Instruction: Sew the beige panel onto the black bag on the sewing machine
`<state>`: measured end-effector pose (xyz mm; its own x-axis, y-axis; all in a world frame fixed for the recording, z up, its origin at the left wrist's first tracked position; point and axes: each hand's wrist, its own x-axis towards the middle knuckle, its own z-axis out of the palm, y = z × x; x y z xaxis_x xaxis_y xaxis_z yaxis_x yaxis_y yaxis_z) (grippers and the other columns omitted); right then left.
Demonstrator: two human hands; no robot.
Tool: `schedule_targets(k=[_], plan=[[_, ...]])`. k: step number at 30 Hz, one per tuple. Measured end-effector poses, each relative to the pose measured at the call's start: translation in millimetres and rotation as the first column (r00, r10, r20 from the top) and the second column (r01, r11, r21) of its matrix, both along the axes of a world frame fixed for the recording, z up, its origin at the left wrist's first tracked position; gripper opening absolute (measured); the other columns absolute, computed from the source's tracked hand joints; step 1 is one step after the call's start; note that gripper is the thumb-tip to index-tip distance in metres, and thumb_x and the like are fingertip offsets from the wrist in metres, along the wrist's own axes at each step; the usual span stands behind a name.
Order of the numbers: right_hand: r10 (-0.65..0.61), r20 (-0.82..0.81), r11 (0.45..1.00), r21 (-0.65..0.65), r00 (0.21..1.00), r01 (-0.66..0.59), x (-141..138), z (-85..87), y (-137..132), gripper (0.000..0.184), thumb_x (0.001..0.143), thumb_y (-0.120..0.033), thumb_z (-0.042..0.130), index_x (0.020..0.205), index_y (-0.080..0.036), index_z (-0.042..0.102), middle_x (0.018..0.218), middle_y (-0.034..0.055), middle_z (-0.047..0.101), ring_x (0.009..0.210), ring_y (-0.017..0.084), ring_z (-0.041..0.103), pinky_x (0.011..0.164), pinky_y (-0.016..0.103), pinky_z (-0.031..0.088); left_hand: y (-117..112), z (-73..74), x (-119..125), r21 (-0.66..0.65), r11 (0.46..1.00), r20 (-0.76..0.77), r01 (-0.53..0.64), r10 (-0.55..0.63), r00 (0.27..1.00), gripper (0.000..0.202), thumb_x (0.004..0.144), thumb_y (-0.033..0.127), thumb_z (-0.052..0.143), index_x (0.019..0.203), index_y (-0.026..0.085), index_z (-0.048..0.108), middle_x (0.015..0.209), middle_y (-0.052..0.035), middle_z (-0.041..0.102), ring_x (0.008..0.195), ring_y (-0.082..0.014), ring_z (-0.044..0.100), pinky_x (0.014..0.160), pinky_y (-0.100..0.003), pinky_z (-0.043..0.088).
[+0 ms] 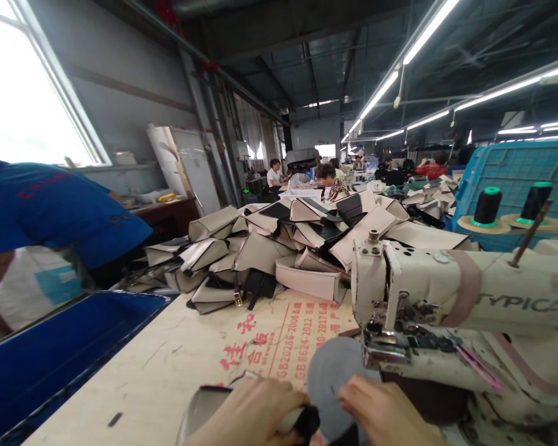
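Observation:
At the bottom of the view, my left hand (pixel 260 409) is closed around a beige bag piece (pixel 199 409) with dark edging. A black part of it (pixel 307 421) shows by my fingertips. My right hand (pixel 381 412) has its fingers curled in front of a round grey disc (pixel 328 384), close to a small dark piece (pixel 346 437); what it grips is mostly hidden. Just beyond my right hand stands a cream sewing machine (pixel 428 291), its head above and right of the disc.
Beige and black bags (pixel 265 254) are heaped on the plywood table (pixel 158 365). A blue bin (pixel 74 347) borders its left edge, where a person in a blue shirt (pixel 69 210) bends over. Thread spools (pixel 487 207) and a blue crate (pixel 521 167) stand right. Other people sit further back.

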<state>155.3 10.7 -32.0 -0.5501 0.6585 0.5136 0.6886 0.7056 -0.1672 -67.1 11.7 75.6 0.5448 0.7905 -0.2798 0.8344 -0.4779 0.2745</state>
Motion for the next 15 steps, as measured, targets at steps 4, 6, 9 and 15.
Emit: schedule_targets(k=[4, 6, 9, 15], plan=[[-0.087, -0.507, 0.971, 0.15, 0.858, 0.187, 15, 9.1, 19, 0.015, 0.093, -0.022, 0.045, 0.103, -0.019, 0.055, 0.089, 0.0021, 0.066, 0.079, 0.012, 0.064, 0.072, 0.02, 0.051, 40, 49.9, 40, 0.233, 0.965, -0.009, 0.12, -0.122, 0.993, 0.019, 0.085, 0.041, 0.052, 0.098, 0.032, 0.063, 0.093, 0.0011, 0.066, 0.089, -0.0242, 0.059, 0.07, -0.031, 0.033], [-0.186, -0.718, 0.893, 0.16, 0.67, 0.42, 9, 12.7, 29, 0.015, 0.09, -0.025, 0.053, 0.102, -0.018, 0.055, 0.084, 0.0016, 0.068, 0.072, 0.01, 0.065, 0.067, 0.014, 0.05, 62, 64.2, 61, 0.342, 0.926, -0.02, 0.158, -0.161, 0.987, 0.02, 0.084, 0.039, 0.052, 0.098, 0.03, 0.064, 0.092, -0.0011, 0.067, 0.086, -0.0253, 0.06, 0.066, -0.031, 0.034], [-0.339, -0.837, 0.767, 0.02, 0.43, 0.642, -9, 12.0, 41, 0.018, 0.088, -0.034, 0.055, 0.086, -0.016, 0.055, 0.06, -0.0006, 0.063, 0.05, 0.01, 0.06, 0.047, 0.014, 0.045, 76, 66.6, 84, 0.411, 0.897, -0.07, 0.167, -0.151, 0.986, 0.02, 0.083, 0.037, 0.053, 0.097, 0.026, 0.064, 0.089, -0.0046, 0.067, 0.085, -0.0266, 0.062, 0.064, -0.03, 0.036], [-0.533, -0.7, 0.846, -0.439, 0.476, 0.303, 1, 21.0, 5, 0.035, 0.088, -0.05, 0.044, 0.105, -0.022, 0.054, 0.084, 0.0064, 0.068, 0.077, 0.019, 0.066, 0.066, 0.024, 0.055, 44, 69.7, 41, 0.277, 0.947, -0.084, 0.162, -0.144, 0.986, 0.017, 0.079, 0.033, 0.058, 0.095, 0.03, 0.063, 0.09, 0.0028, 0.068, 0.084, -0.0202, 0.062, 0.067, -0.026, 0.041]])
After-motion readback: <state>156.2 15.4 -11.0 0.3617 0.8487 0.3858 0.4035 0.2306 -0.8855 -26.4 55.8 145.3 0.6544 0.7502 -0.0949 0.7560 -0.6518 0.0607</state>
